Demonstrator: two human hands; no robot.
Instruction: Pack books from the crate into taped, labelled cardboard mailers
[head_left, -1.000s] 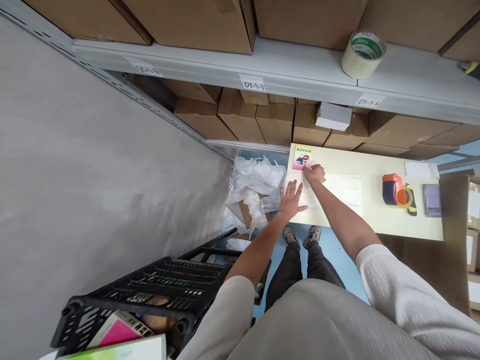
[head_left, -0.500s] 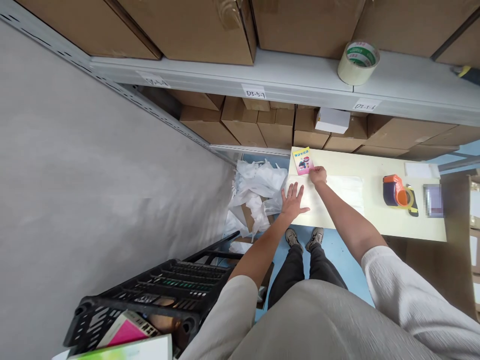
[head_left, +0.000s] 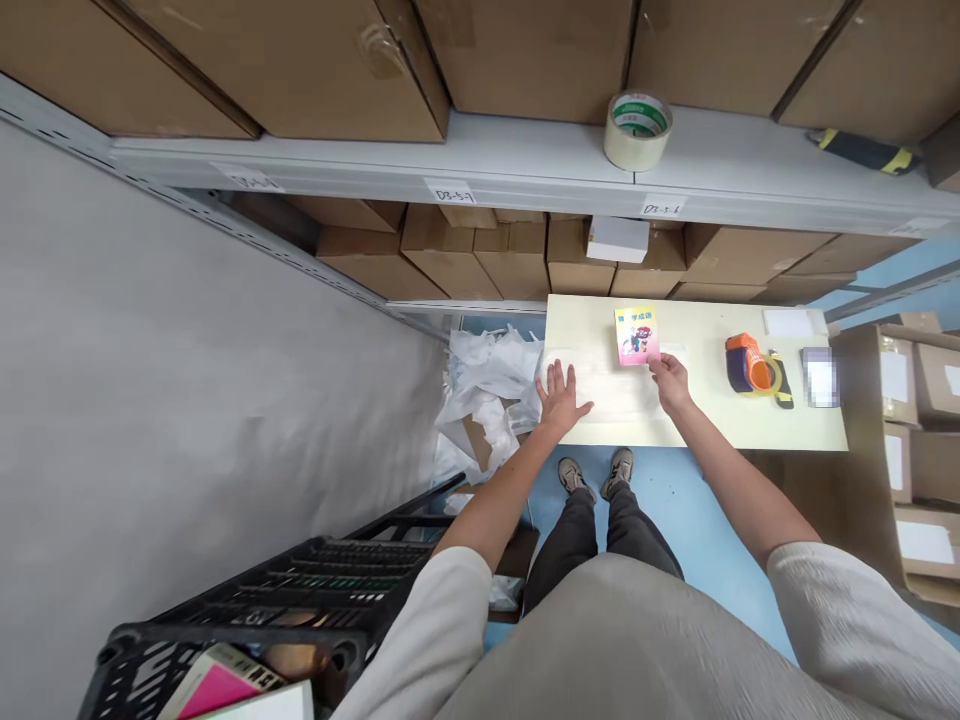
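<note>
A small yellow-and-pink picture booklet (head_left: 637,336) lies on the cream tabletop (head_left: 585,322), at the upper edge of a flat, translucent white plastic sheet (head_left: 611,390). My right hand (head_left: 670,383) has its fingertips on the booklet's lower right corner and appears to grip it. My left hand (head_left: 561,398) rests flat and open on the sheet's left end, holding nothing. An orange-and-blue tape dispenser (head_left: 750,365) stands to the right of my right hand.
Crumpled white plastic (head_left: 487,380) is heaped left of the table. A black plastic crate (head_left: 262,610) with books stands at lower left. Above, a grey shelf (head_left: 450,160) carries cardboard boxes and a tape roll (head_left: 637,132). Cartons (head_left: 915,450) stand at right.
The booklet has moved from the table's far left corner rightward and nearer to me, along with my right hand. My left hand stays on the sheet. The whole view has shifted slightly.
</note>
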